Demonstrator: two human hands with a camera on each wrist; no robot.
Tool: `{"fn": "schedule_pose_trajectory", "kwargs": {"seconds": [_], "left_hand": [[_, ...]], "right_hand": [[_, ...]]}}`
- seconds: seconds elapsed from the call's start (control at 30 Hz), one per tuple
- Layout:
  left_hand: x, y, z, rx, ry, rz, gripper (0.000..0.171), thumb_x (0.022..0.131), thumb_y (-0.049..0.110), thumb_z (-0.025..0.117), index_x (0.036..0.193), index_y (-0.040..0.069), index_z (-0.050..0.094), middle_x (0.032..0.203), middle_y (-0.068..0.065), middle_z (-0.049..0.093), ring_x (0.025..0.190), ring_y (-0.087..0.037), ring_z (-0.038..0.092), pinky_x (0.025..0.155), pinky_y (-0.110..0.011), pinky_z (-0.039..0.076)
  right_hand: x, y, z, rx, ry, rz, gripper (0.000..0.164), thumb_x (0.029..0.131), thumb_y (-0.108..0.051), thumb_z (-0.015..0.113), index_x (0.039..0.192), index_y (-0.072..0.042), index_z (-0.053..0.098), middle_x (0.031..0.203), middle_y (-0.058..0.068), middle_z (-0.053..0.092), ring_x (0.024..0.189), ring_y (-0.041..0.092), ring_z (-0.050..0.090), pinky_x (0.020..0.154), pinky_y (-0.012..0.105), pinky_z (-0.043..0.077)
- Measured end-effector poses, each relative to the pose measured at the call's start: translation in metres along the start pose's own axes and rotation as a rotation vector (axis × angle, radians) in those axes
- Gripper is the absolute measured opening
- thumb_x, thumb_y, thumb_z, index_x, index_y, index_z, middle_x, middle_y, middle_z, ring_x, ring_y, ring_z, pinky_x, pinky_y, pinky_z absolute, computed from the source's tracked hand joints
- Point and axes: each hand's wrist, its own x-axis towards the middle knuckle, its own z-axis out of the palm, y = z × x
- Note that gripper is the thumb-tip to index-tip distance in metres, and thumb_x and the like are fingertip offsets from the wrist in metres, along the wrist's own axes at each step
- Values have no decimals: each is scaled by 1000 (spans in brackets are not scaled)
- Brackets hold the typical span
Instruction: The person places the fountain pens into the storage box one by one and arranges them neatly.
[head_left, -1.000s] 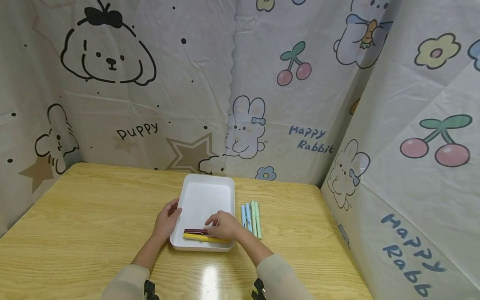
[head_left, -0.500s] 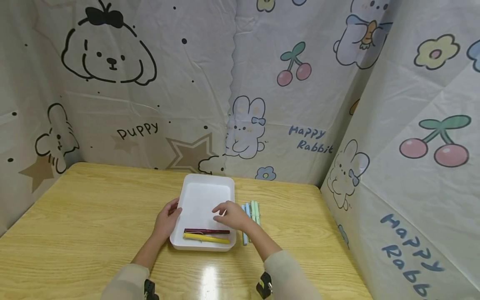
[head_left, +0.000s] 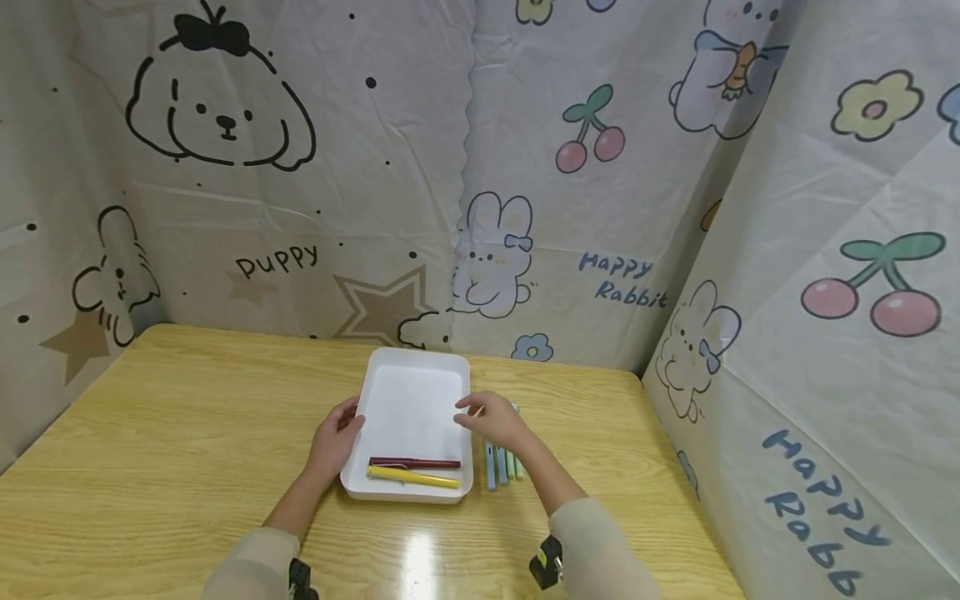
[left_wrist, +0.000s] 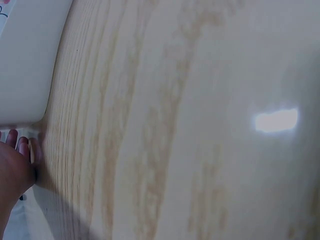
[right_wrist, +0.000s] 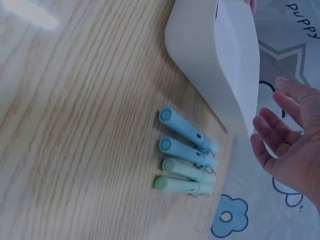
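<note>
Curtained off, whether in home or studio uncertain; enclosed at 12 o'clock by puppy-and-rabbit cloth, at 3 o'clock by cherry-print drape; furnished at 6 o'clock with a wood-grain table.

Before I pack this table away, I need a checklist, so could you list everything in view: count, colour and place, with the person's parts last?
Table: 1, yellowish wood, under everything else.
Tray: 1, white, on the table.
Maroon pen: 1, maroon, lying in the tray's near end.
Yellow pen: 1, yellow, in the tray, nearer the person.
Light blue pens: 2, light blue, on the table, right of the tray.
Pale green pens: 2, pale green, beside the blue ones, farther from the tray.
Cartoon-print cloth: sheet count unclear, off-white, behind and beside the table.
Wrist devices: 2, black, one per wrist.
Sleeves: 2, beige, on the forearms.
Left hand: 1, bare, at the tray's left side.
Right hand: 1, bare, by the tray's right rim, holding nothing.
</note>
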Motion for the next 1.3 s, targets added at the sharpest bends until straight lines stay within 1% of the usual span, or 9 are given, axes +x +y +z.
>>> {"fn": "schedule_pose_trajectory", "kwargs": {"seconds": [0.1, 0.3, 0.5, 0.63, 0.73, 0.87, 1.07, 1.3], "left_hand": [[0, 0, 1, 5, 4, -10, 44, 99, 17, 44, 141, 8, 38, 137, -18, 45, 121, -28, 44, 103, -42, 37], [1, 0, 2, 10, 4, -21, 44, 99, 17, 44, 142, 8, 38, 137, -18, 45, 120, -28, 44, 102, -42, 37], [1, -1, 1, 19, 5, -20, 44, 99, 18, 44, 142, 9, 38, 137, -18, 45, 120, -29, 44, 102, -43, 38], [1, -2, 1, 24, 3, -24, 45, 99, 19, 43, 142, 9, 38, 137, -18, 45, 119, -29, 44, 101, -43, 38], [0, -3, 2, 19, 4, -27, 44, 98, 19, 44, 141, 10, 38, 137, -18, 45, 119, -29, 44, 101, -43, 38], [1, -4, 2, 23, 9, -24, 44, 98, 19, 44, 141, 9, 38, 137, -18, 45, 119, -29, 44, 101, -42, 38], [1, -4, 2, 27, 13, -21, 43, 99, 19, 44, 141, 10, 39, 136, -17, 46, 118, -27, 45, 100, -40, 38], [1, -2, 1, 20, 10, -14, 44, 99, 18, 44, 141, 8, 38, 137, -19, 45, 119, -29, 44, 101, -41, 38]], "right_hand": [[-2, 8, -4, 15, 22, 14, 30, 89, -26, 62, 111, -7, 66, 99, 8, 62, 81, 16, 55, 63, 26, 47], [-9, 24, -13, 48, 79, 69, 30, 90, -25, 62, 112, -6, 66, 95, 9, 62, 75, 16, 54, 61, 27, 46], [-17, 42, -16, 66, 132, 126, 31, 90, -26, 61, 112, -5, 65, 100, 10, 63, 85, 19, 56, 66, 30, 47], [-21, 52, -16, 75, 160, 181, 30, 90, -25, 61, 112, -5, 64, 102, 12, 62, 90, 22, 57, 70, 33, 48], [-24, 58, -16, 98, 172, 234, 31, 90, -25, 61, 114, -4, 64, 105, 13, 61, 95, 24, 56, 73, 35, 49], [-26, 65, -16, 131, 178, 279, 33, 91, -25, 60, 116, -4, 63, 110, 14, 60, 99, 26, 56, 77, 37, 49], [-28, 73, -18, 165, 192, 290, 34, 92, -24, 59, 118, -2, 61, 114, 17, 59, 105, 30, 55, 81, 41, 49], [-29, 79, -19, 177, 209, 295, 34, 91, -22, 59, 118, -1, 61, 115, 18, 59, 106, 31, 54, 86, 44, 48]]}}
